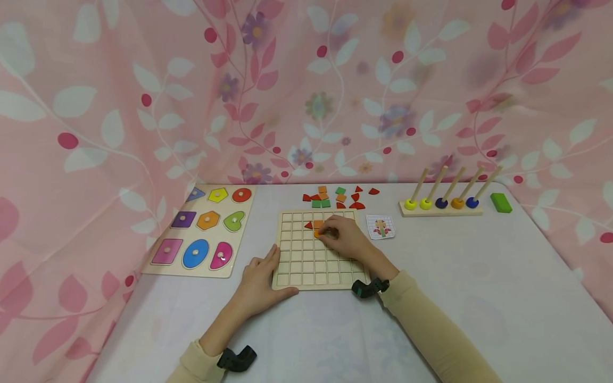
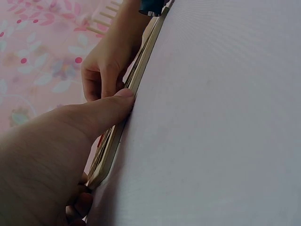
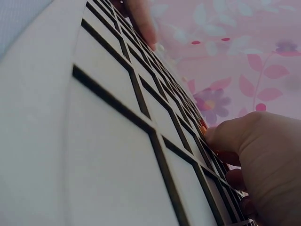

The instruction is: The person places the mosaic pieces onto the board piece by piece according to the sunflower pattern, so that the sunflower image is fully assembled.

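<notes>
A wooden grid board [image 1: 296,266] lies on the white table. In its upper part sit a red triangle [image 1: 308,225] and an orange square [image 1: 318,224]. Just below the square, the right hand [image 1: 346,238] pinches an orange piece [image 1: 317,234] between thumb and fingers against the board; the piece's full shape is hidden. The left hand [image 1: 261,279] rests at the board's lower left corner, fingers along the left edge and thumb at the front edge. In the left wrist view, the left thumb [image 2: 106,110] touches the rim of the board [image 2: 109,157].
Behind the board lie loose red, orange and green pieces [image 1: 325,203]. A printed pattern card [image 1: 381,227] is at its right. Further right stand a peg stand with beads [image 1: 441,211] and a green block [image 1: 500,202]. A shape puzzle [image 1: 220,272] lies at the left.
</notes>
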`<state>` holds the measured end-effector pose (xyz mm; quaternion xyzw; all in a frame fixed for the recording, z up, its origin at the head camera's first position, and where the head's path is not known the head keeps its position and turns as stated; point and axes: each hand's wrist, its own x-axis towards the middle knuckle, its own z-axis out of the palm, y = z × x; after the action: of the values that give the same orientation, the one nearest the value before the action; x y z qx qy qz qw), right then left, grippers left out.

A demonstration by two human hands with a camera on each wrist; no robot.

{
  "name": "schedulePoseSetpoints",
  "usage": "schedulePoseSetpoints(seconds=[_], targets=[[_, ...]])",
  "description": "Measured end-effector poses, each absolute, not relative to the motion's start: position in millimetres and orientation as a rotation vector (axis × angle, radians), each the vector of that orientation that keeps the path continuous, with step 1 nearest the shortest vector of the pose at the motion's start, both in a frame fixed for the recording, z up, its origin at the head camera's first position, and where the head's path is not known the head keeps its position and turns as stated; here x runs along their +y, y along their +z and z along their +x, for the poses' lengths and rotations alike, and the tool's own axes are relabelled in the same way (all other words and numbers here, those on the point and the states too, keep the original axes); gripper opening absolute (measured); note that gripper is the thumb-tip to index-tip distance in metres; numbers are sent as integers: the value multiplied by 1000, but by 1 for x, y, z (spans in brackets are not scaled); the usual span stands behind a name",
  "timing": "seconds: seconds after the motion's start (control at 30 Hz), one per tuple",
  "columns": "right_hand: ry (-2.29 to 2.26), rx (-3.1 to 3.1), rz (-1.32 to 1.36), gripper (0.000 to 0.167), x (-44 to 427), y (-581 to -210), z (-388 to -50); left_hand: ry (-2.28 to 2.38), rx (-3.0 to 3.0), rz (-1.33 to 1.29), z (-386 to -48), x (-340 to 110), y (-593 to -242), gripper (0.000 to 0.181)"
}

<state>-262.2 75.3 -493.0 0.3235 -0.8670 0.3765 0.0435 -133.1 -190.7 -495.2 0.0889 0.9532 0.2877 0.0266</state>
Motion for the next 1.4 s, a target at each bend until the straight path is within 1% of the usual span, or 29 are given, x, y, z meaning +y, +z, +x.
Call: schedulePoseSetpoints(seconds=[0.3,0.5,0.63,0.8,1.0,1.17,1.4], targets=[[1181,-2665,967,5,75,-494,-263,896,2942,270,-133,-191,-495,117],[1288,-2591,926,11,80,-482,-268,900,2949,280,-134,-190,-494,116],[1295,-2553,827,15,88,-470,-277,902,2945,288,-134,-190,-493,116],[1326,-2571,600,18,101,-461,-299,907,2945,296,-134,-190,-495,116],[1281,-2655,375,26,112,-472,-329,917,2959,281,-135,-192,-497,116],[1322,-2736,265,31,117,-486,-340,907,2952,271,-133,-191,-499,116],[1277,-2747,303,31,116,-490,-349,922,2971,269,-134,-190,-498,115]])
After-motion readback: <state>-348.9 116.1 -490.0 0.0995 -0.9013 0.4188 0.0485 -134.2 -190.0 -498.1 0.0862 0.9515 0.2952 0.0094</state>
